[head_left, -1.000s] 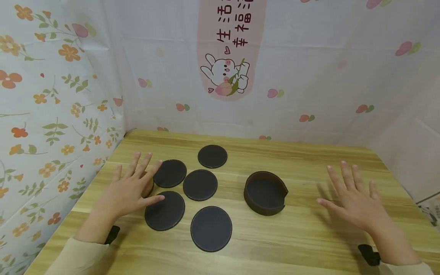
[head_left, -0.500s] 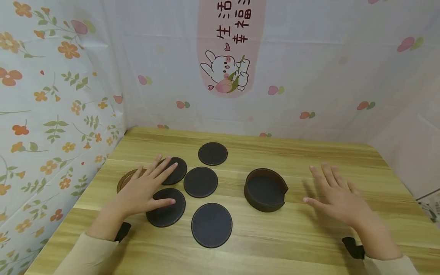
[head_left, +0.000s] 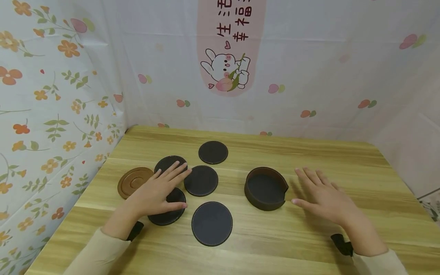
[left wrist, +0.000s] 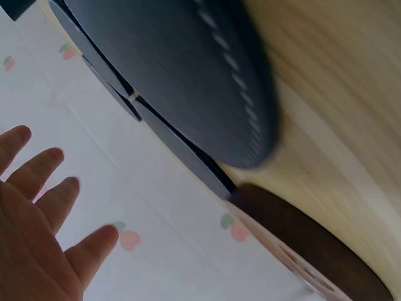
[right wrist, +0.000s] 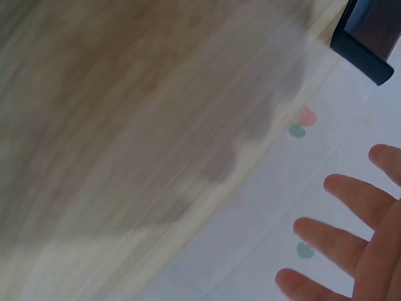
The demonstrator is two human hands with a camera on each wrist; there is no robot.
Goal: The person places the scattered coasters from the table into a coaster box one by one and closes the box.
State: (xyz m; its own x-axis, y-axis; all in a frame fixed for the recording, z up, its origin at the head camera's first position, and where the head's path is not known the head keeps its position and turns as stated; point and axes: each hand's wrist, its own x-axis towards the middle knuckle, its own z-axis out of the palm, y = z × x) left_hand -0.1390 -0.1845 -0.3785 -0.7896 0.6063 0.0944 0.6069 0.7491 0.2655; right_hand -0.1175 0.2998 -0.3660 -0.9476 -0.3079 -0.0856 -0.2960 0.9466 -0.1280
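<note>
My left hand (head_left: pixel 154 196) hovers with spread fingers over the left group of round black coasters, holding nothing. It partly covers a rear-left black coaster (head_left: pixel 166 161) and a front-left one (head_left: pixel 165 217). In the left wrist view a black stitched coaster (left wrist: pixel 169 69) looms close, apart from the fingers (left wrist: pixel 56 200). A brown round coaster with ring grooves (head_left: pixel 132 181) lies left of that hand. My right hand (head_left: pixel 326 200), also spread and holding nothing, floats just right of the dark round coaster holder (head_left: pixel 262 205), whose side gap faces it.
More black coasters lie between the left hand and the holder: one at the back (head_left: pixel 213 152), a middle one (head_left: pixel 201 180) and one in front (head_left: pixel 212 223). The wood-grain table (head_left: pixel 275 244) ends at a printed white curtain (head_left: pixel 309 68) behind and at the left.
Both hands have moved inward: the left one rightward over the coasters, uncovering the brown coaster, the right one leftward toward the holder. The coasters and holder stay put.
</note>
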